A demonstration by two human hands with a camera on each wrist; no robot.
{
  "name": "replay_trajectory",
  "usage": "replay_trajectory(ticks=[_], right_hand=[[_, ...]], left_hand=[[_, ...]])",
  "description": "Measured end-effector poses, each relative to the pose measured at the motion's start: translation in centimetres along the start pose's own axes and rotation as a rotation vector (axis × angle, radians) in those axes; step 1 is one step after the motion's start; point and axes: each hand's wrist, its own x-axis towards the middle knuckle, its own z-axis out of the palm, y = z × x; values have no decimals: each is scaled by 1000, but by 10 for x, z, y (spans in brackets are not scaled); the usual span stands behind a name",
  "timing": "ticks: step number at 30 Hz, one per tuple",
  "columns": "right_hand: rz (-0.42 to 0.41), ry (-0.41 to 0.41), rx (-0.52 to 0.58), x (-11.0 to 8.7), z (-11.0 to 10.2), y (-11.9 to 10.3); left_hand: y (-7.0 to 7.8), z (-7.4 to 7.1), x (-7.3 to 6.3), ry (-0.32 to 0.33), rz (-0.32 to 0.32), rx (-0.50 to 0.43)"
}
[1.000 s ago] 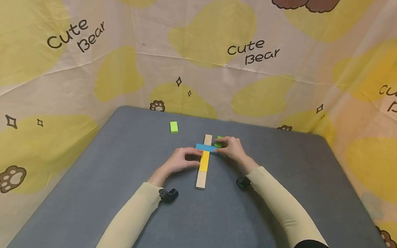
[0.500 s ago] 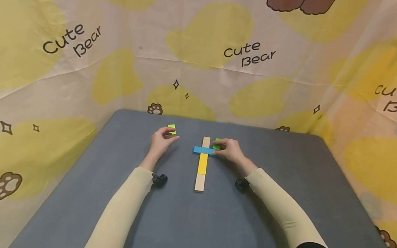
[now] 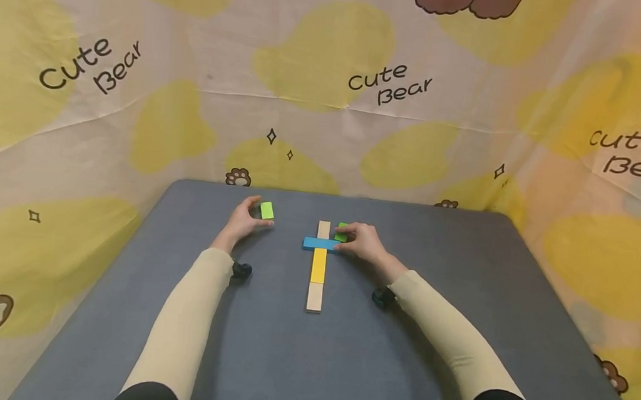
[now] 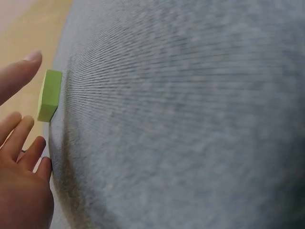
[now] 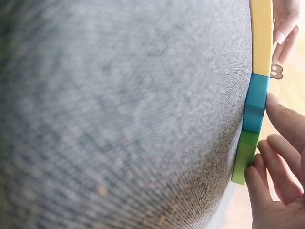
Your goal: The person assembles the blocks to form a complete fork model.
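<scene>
On the grey table, a blue block lies crosswise over a column made of a far wooden block, a yellow block and a near wooden block. Behind the blue block's right end sits a green block, partly covered by fingers in the head view. My right hand holds it against the blue block, thumb at the blue end and a fingertip on the green one. My left hand is spread around a light green block, thumb and fingers apart on either side of it.
A grey table carries all the blocks. Behind it and at both sides hangs a patterned cloth printed with bear motifs. Dark wrist cameras sit on both wrists, over cream sleeves.
My left hand has left the yellow block and moved away, left and back, to the light green block. My right hand has stayed at the blue and green blocks.
</scene>
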Motion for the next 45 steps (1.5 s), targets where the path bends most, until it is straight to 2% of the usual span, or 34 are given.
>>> replay_trajectory(ticks=[4,8,16,24,27,37,41,45], right_hand=[[8,-6,-1,0,-2,-1],[19,-4,10,0,-3,-2],[9,-7,4,0,0,-1],[13,-18,5,2,3,-1],[18,-14,5,2,2,0],[29,-17,17,1,0,-1],[23,-11,16,1,1,1],[32,-11,27,1,1,2]], left_hand=[[1,-2,2,-52,5,14],[3,-2,3,-58,9,3],[-4,0,1,20,3,-34],[-8,0,3,53,-34,23],[-7,2,3,61,-27,61],[0,8,1,107,-38,99],[5,13,1,134,-33,69],[11,20,-1,147,-1,4]])
